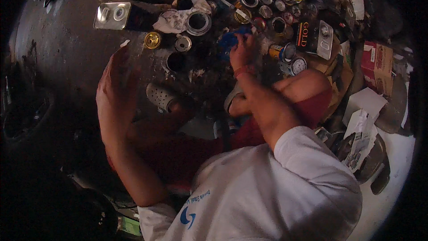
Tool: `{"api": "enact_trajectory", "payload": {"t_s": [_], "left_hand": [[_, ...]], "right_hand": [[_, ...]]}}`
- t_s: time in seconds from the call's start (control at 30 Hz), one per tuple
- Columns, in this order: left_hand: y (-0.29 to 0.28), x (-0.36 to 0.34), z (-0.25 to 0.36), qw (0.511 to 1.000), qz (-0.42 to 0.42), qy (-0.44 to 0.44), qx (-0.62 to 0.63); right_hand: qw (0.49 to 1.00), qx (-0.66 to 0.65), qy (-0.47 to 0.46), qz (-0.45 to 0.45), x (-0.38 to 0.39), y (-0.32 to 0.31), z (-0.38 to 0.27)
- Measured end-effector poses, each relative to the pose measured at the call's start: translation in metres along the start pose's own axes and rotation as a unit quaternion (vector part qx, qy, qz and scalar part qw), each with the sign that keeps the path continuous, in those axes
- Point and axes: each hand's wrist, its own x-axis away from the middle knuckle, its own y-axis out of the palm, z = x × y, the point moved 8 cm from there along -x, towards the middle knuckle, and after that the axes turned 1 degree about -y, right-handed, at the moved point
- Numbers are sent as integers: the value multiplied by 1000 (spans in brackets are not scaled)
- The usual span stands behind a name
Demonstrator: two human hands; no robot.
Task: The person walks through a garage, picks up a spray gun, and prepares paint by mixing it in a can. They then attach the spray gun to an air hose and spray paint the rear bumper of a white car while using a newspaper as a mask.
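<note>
My right hand point(243, 52) reaches among the paint cans, its fingers closed on a blue thing point(228, 40). In the dim light I cannot make out whether that is a rag or a paint-covered lid. My left hand point(117, 91) is raised at the left, its fingers stretched out and somewhat blurred, and nothing shows in it. A small white scrap point(125, 43) appears just past its fingertips. Between the hands stand a dark open can point(176, 62), a small silver can point(183, 43) and a gold-topped can point(152, 40).
Many paint cans crowd the far floor, among them a large grey one point(199, 22) beside a stained rag point(171, 21). A rectangular tin point(112, 16) lies far left, another black tin point(314, 39) at right. Cardboard boxes point(377, 69) and torn paper point(363, 107) lie further right.
</note>
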Motion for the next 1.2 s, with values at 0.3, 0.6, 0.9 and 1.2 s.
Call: {"api": "enact_trajectory", "payload": {"t_s": [0.3,0.6,0.9,1.2], "left_hand": [[-1,5,-8,999,33,0,11],[18,12,12,997,40,50,-49],[58,15,21,987,-50,80,-126],[87,27,25,981,-126,74,-126]], "right_hand": [[972,97,-155,-145,-75,-5,30],[952,-87,-81,-280,-93,-47,43],[939,-80,-160,-292,-70,-78,18],[908,-54,-187,-370,-44,-84,-4]]}}
